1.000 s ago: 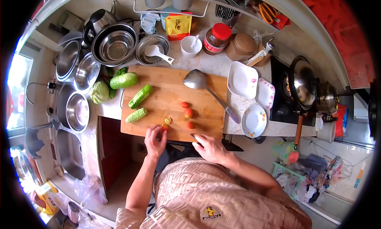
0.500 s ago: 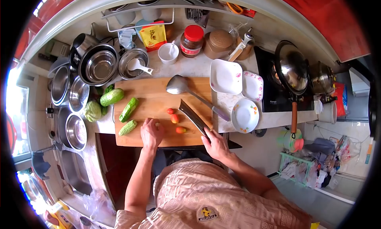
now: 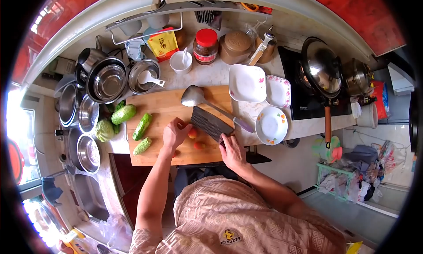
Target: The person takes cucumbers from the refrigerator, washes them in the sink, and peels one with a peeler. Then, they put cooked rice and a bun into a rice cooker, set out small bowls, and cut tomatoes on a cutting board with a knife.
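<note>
My right hand (image 3: 232, 152) grips the handle of a dark-bladed cleaver (image 3: 211, 123), its broad side turned up over the wooden cutting board (image 3: 165, 105). My left hand (image 3: 175, 134) is closed, fingertips pinched together left of the blade; what they hold is hidden. Right beside these fingers lies a small red tomato (image 3: 192, 133), close to the cleaver's edge. Another small tomato (image 3: 199, 145) rests nearer my body. A bit of red (image 3: 175, 154) shows by my left wrist. On the board's left are a peeled cucumber (image 3: 142, 127) and a pale green bumpy piece (image 3: 142, 146).
A metal spatula (image 3: 193, 96) lies across the board's far side. White dishes (image 3: 247, 83) stand to the right, before a cooktop with a lidded wok (image 3: 324, 67). Metal bowls (image 3: 109, 80) and a cabbage (image 3: 104, 130) are at left. A red-lidded jar (image 3: 205, 46) stands behind.
The cleaver has turned from edge-on to show its broad side. My left hand has moved right and away from me, covering where a small tomato lay. The view has shifted slightly.
</note>
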A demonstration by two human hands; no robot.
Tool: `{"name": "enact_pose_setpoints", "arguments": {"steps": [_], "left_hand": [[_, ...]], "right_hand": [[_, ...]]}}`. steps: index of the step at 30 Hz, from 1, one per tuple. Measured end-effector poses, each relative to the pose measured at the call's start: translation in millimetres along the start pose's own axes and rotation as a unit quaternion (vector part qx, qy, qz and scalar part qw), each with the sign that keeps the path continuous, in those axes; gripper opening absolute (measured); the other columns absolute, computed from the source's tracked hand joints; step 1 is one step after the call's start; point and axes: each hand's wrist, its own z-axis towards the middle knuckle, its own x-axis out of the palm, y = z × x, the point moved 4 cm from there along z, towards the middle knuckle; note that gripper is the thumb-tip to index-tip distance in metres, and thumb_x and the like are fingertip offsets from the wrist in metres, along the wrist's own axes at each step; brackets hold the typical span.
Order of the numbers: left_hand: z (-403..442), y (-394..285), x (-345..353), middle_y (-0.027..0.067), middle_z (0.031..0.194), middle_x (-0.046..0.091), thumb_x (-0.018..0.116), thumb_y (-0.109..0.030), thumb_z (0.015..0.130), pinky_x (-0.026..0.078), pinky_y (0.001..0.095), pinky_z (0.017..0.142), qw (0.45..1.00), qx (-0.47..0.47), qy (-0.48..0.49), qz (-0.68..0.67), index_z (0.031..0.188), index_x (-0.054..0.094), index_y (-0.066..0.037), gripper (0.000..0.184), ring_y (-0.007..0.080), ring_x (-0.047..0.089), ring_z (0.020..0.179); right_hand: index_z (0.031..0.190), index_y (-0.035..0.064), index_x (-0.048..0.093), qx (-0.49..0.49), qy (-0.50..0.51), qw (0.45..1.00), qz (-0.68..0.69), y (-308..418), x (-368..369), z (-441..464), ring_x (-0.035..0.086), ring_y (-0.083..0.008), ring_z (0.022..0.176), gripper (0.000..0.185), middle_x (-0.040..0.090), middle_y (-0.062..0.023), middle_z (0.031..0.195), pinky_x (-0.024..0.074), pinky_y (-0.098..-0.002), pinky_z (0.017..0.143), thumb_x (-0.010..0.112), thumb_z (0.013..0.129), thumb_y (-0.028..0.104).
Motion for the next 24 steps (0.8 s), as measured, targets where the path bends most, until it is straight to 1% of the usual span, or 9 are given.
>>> {"name": "enact_pose_setpoints", "arguments": {"steps": [6, 9, 12, 14, 16, 19, 21, 23, 24], "left_hand": [[-15, 31, -18, 0.0137, 0.069, 0.065, 0.071, -0.032, 0.076, 0.05, 0.0363, 0.062, 1.0, -0.002, 0.002, -0.029, 0.087, 0.066, -0.002, 0.033, 0.0277, 0.064, 0.065], [-33, 17, -33, 0.0114, 0.06, 0.06, 0.069, -0.031, 0.08, 0.048, 0.0343, 0.055, 0.992, 0.054, -0.097, 0.064, 0.086, 0.066, -0.004, 0.028, 0.0287, 0.061, 0.055], [-57, -2, -39, 0.0115, 0.058, 0.059, 0.066, -0.025, 0.084, 0.047, 0.0338, 0.053, 0.996, -0.004, -0.092, 0.004, 0.085, 0.065, -0.003, 0.022, 0.0274, 0.06, 0.054], [-85, 11, -30, 0.0136, 0.06, 0.06, 0.063, -0.021, 0.086, 0.045, 0.0329, 0.051, 0.996, 0.026, -0.054, -0.059, 0.08, 0.064, -0.002, 0.02, 0.0215, 0.058, 0.051], [-119, 7, -34, 0.0091, 0.058, 0.058, 0.063, -0.02, 0.086, 0.043, 0.0287, 0.052, 0.996, -0.044, -0.033, -0.068, 0.079, 0.063, 0.0, 0.022, 0.0109, 0.053, 0.053], [-162, 58, -15, -0.0032, 0.057, 0.053, 0.062, -0.013, 0.088, 0.034, 0.0202, 0.048, 0.967, -0.106, 0.001, -0.231, 0.075, 0.064, 0.0, 0.018, 0.0032, 0.044, 0.052], [-185, 73, -10, -0.002, 0.057, 0.054, 0.064, -0.016, 0.088, 0.034, 0.0201, 0.045, 0.946, -0.173, 0.039, -0.272, 0.078, 0.063, -0.002, 0.017, 0.004, 0.045, 0.05], [-196, 80, -8, -0.0009, 0.06, 0.056, 0.064, -0.018, 0.088, 0.036, 0.0202, 0.043, 0.932, -0.236, 0.064, -0.268, 0.082, 0.063, -0.003, 0.017, 0.0049, 0.047, 0.049], [-197, 81, -6, -0.0005, 0.061, 0.057, 0.064, -0.018, 0.088, 0.037, 0.0203, 0.042, 0.929, -0.248, 0.067, -0.267, 0.083, 0.063, -0.003, 0.016, 0.0052, 0.047, 0.049]], "right_hand": [[0.117, 0.0044, 0.056, -0.029, -0.014, 0.998, -0.057, 5, 5, 7, 0.052, -0.0259, 0.089, 0.042, 0.049, -0.009, 0.097, 0.0428, -0.04, 0.077, 0.067, 0.078, 0.017], [0.117, 0.0017, 0.056, -0.028, 0.003, 0.999, -0.029, 13, -2, 10, 0.05, -0.03, 0.095, 0.041, 0.049, -0.0137, 0.101, 0.046, -0.0386, 0.076, 0.065, 0.08, 0.018], [0.102, 0.0043, 0.06, -0.05, -0.047, 0.996, 0.059, 29, -11, 8, 0.057, -0.0278, 0.077, 0.024, 0.052, -0.0106, 0.09, 0.0477, -0.0397, 0.064, 0.062, 0.081, 0.015], [0.094, 0.0057, 0.062, -0.104, 0.047, 0.986, 0.124, 32, 12, -1, 0.06, -0.0311, 0.066, 0.016, 0.058, -0.0113, 0.078, 0.0471, -0.042, 0.059, 0.062, 0.082, 0.017], [0.085, 0.005, 0.064, -0.019, 0.227, 0.949, 0.22, 29, 9, -12, 0.063, -0.0285, 0.065, 0.018, 0.063, -0.0118, 0.071, 0.049, -0.0364, 0.059, 0.063, 0.084, 0.023], [0.08, 0.0011, 0.064, 0.19, 0.218, 0.91, 0.298, -58, 25, -72, 0.066, -0.0174, 0.063, 0.025, 0.065, -0.0106, 0.066, 0.05, -0.0332, 0.057, 0.058, 0.088, 0.025], [0.073, 0.0013, 0.063, 0.322, 0.137, 0.93, 0.11, -128, 39, -127, 0.065, -0.0254, 0.065, 0.026, 0.063, -0.0139, 0.066, 0.0489, -0.0389, 0.059, 0.055, 0.083, 0.024], [0.081, 0.0022, 0.063, 0.629, 0.153, 0.642, 0.411, -159, 69, -181, 0.063, -0.0208, 0.072, 0.021, 0.065, -0.011, 0.079, 0.0513, -0.0357, 0.064, 0.059, 0.083, 0.023], [0.081, 0.0022, 0.063, 0.628, 0.151, 0.641, 0.415, -169, 84, -189, 0.063, -0.0208, 0.072, 0.021, 0.065, -0.011, 0.079, 0.0513, -0.0357, 0.064, 0.059, 0.083, 0.023]]}}
